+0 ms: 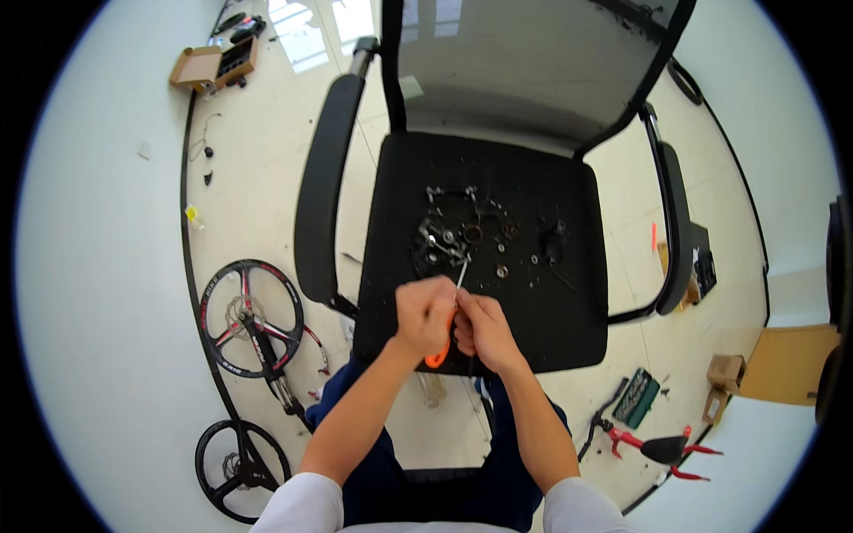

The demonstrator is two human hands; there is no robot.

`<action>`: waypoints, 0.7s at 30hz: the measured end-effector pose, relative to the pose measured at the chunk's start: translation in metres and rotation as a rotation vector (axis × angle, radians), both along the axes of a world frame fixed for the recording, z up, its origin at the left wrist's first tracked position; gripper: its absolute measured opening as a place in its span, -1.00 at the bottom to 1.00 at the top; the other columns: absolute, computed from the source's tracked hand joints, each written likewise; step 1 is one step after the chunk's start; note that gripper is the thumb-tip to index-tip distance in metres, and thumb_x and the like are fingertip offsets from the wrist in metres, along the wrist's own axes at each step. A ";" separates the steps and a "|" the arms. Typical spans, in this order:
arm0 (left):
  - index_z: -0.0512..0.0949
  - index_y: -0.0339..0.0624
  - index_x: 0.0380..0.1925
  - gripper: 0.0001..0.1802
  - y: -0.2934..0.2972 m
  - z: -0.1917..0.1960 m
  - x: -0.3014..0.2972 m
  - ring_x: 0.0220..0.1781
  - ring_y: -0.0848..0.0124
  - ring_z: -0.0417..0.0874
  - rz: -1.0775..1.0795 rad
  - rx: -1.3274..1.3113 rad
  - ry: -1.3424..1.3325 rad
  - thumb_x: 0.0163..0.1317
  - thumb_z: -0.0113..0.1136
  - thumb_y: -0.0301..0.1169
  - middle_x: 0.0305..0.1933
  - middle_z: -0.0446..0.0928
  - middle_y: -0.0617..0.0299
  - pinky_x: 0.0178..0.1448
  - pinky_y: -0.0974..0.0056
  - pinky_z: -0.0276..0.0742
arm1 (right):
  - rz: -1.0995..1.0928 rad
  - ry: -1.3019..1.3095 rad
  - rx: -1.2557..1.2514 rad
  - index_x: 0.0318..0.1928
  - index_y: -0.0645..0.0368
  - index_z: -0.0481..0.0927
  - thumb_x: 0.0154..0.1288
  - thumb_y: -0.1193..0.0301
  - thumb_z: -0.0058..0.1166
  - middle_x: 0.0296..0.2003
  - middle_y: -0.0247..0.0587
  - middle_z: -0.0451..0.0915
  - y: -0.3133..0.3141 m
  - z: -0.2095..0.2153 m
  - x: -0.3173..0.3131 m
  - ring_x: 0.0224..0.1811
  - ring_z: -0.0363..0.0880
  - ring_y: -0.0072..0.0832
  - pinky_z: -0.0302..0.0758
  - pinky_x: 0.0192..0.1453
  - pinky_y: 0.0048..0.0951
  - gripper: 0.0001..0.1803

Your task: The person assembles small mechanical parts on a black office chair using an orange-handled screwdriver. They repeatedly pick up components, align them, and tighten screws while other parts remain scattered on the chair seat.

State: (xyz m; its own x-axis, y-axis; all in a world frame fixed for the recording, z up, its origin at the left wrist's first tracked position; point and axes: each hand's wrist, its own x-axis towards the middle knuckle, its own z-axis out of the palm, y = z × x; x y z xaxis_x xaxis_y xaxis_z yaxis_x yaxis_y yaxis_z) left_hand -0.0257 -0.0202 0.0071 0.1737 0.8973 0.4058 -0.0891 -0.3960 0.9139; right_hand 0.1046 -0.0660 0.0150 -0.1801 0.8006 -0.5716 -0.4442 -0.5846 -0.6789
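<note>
My left hand (425, 313) is closed round an orange-handled tool (438, 357), seemingly a screwdriver, above the front of the black chair seat (560, 329). Its thin metal shaft (463, 272) points away from me toward the parts on the seat. Pressed close beside it, my right hand (485, 330) has its fingers curled in near the handle and shaft. What those fingers grip is hidden. Beyond the hands lies a cluster of small metal parts (442, 238), with a dark ring (473, 234), a small nut-like piece (502, 272) and a black part (553, 242) to the right.
Armrests (324, 191) flank the seat, and a mesh backrest (524, 80) rises behind. At left on the floor are a spoked wheel with a fork (258, 333) and a black wheel (206, 462). A green case (637, 398), a red frame part (626, 438) and cardboard boxes (727, 371) are at right.
</note>
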 end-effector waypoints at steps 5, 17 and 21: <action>0.42 -0.32 -0.68 -0.83 -0.003 0.004 0.006 -0.68 0.20 0.45 -0.067 0.290 0.164 0.07 0.09 -0.58 -0.67 0.42 0.09 -0.57 0.26 0.34 | 0.035 0.003 -0.002 -0.44 0.12 0.39 0.55 0.23 -0.18 -0.69 -0.55 0.17 0.000 -0.010 0.002 -0.73 0.03 -0.75 -0.04 -0.68 -0.59 -0.64; 0.43 -0.25 -0.69 -0.81 -0.013 0.014 0.009 -0.67 0.15 0.44 -0.122 0.415 0.222 0.04 0.19 -0.58 -0.67 0.37 0.12 -0.58 0.20 0.34 | 0.012 0.128 -0.156 -0.40 0.20 0.51 0.38 0.42 -0.06 -0.60 -0.41 0.45 0.002 -0.014 0.012 -0.72 0.37 -0.70 0.18 -0.78 -0.64 -0.80; 0.48 -0.21 -0.67 -0.86 -0.015 0.013 0.007 -0.67 0.19 0.46 -0.147 0.479 0.318 -0.04 0.24 -0.54 -0.66 0.42 0.14 -0.58 0.21 0.38 | 0.130 0.037 -0.066 -0.26 0.25 0.56 0.36 0.42 0.01 -0.51 -0.36 0.54 -0.005 -0.016 0.010 -0.67 0.45 -0.69 0.26 -0.76 -0.64 -0.86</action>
State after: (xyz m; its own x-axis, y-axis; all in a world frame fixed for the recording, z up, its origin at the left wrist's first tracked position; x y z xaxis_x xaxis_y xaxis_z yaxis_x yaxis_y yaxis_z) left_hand -0.0189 -0.0352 0.0197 0.4615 0.5845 0.6673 0.0748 -0.7752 0.6273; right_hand 0.1151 -0.0712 -0.0015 -0.3018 0.7297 -0.6135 -0.3852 -0.6820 -0.6217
